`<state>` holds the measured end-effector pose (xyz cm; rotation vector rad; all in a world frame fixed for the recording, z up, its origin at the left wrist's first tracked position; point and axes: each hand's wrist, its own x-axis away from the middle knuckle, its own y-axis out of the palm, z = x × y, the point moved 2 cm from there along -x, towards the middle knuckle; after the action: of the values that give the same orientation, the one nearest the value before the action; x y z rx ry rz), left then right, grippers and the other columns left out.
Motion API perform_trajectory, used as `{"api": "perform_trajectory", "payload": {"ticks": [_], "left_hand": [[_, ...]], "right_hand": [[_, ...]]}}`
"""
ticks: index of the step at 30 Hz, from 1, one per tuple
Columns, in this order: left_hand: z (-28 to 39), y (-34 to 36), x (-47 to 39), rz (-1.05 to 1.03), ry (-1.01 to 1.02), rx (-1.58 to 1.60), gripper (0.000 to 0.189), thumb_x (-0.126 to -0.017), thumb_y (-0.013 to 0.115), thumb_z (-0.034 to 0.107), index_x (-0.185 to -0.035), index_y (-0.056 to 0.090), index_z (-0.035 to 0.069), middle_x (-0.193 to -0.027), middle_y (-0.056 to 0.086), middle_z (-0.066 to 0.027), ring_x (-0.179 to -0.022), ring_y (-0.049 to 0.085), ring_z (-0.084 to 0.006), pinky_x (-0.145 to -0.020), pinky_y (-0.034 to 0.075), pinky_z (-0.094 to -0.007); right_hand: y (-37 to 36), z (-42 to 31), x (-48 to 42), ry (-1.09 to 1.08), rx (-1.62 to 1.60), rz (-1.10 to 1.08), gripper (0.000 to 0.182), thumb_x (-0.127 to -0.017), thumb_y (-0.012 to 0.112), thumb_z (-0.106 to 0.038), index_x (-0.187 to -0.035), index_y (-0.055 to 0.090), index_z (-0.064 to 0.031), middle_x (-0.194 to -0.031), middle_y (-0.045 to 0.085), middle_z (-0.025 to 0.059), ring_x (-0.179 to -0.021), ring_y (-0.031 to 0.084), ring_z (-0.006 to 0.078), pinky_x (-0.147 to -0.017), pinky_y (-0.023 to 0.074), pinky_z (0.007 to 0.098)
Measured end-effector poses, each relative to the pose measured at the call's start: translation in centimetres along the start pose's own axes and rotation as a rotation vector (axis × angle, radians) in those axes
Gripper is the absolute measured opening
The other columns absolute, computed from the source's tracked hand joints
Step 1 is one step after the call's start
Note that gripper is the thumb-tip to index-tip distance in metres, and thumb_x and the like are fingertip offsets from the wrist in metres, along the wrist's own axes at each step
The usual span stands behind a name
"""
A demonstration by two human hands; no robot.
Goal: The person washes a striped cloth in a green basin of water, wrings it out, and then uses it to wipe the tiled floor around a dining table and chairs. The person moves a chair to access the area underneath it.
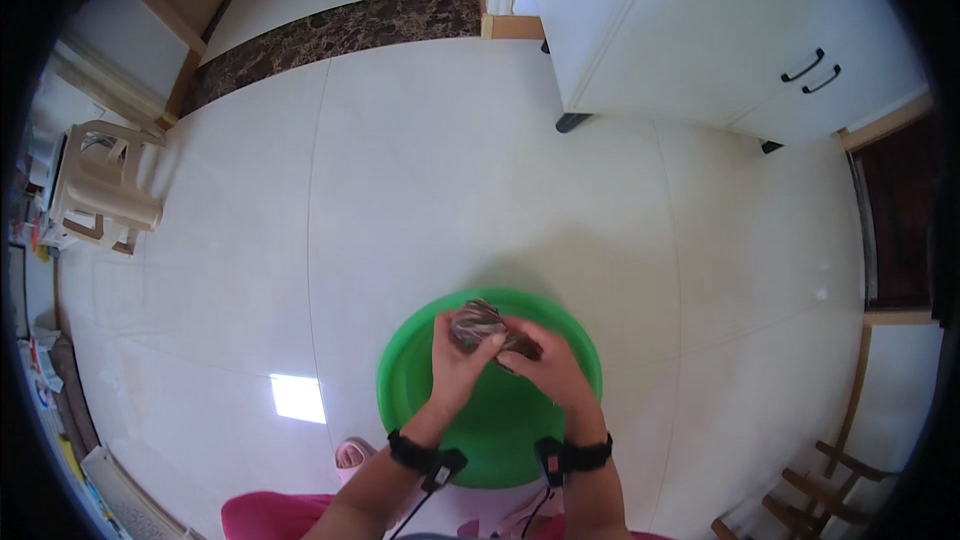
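Note:
A green plastic basin (495,472) stands on the floor in front of me. Above it, both hands grip a bunched, dark striped cloth (478,321). My left hand (459,366) holds its left part, the thumb pressed on the fabric. My right hand (546,361) grasps the right end, fingers curled round it, slightly blurred. The two thumbs are close together at the middle of the bundle. The arms and hands hide part of the basin's inside. Each wrist wears a black strap with a small device and a cable.
A white cabinet (697,30) on short black legs stands at the upper right. Beige plastic stools (112,187) are at the left. Wooden bars (825,495) show at the lower right. A pink slipper (352,457) is beside the basin on pale floor tiles.

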<state>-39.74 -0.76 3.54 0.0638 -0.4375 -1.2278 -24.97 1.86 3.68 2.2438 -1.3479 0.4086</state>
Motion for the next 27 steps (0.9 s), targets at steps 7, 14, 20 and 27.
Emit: {"api": "perform_trajectory", "payload": {"ticks": [7,14,20,27], "left_hand": [[2.3,-0.9,1.9,-0.251,-0.168,-0.012,0.059,-0.082,0.067,-0.007,-0.131,0.039,0.010,-0.127,0.047,-0.0126,-0.120,0.049,-0.0240,-0.098,0.046,-0.0373],[4.6,-0.1,4.3,-0.150,0.123,-0.104,0.049,-0.078,0.072,-0.005,-0.117,0.045,0.007,-0.124,0.048,-0.0145,-0.116,0.051,-0.0217,-0.098,0.044,-0.0357],[9.0,0.6,7.9,0.076,-0.161,-0.208,0.022,-0.095,0.059,0.017,-0.112,0.053,0.005,-0.099,0.062,-0.0044,-0.093,0.057,-0.0102,-0.081,0.045,-0.0234],[17.2,2.7,11.9,0.009,-0.565,0.165,0.028,-0.098,0.050,0.016,-0.124,0.054,0.005,-0.103,0.059,-0.0009,-0.092,0.053,-0.0078,-0.081,0.043,-0.0220]], "right_hand": [[0.8,0.6,3.5,0.120,-0.308,0.099,0.040,-0.090,0.059,-0.003,-0.130,0.054,0.0002,-0.110,0.062,0.0055,-0.100,0.060,0.0122,-0.083,0.0512,0.0277],[0.5,-0.2,6.5,0.263,-0.658,0.263,0.038,-0.092,0.059,-0.008,-0.128,0.051,-0.0002,-0.109,0.063,0.0066,-0.096,0.060,0.0136,-0.083,0.0513,0.0291],[4.0,-5.2,11.6,-0.116,-0.375,0.597,0.045,-0.083,0.068,0.004,-0.125,0.051,-0.0007,-0.109,0.062,0.0101,-0.100,0.060,0.0158,-0.089,0.0494,0.0297],[7.3,-14.4,17.4,-0.186,-0.417,0.635,0.049,-0.082,0.062,0.009,-0.127,0.047,0.0001,-0.115,0.059,0.0110,-0.105,0.058,0.0180,-0.093,0.0480,0.0313]]}}
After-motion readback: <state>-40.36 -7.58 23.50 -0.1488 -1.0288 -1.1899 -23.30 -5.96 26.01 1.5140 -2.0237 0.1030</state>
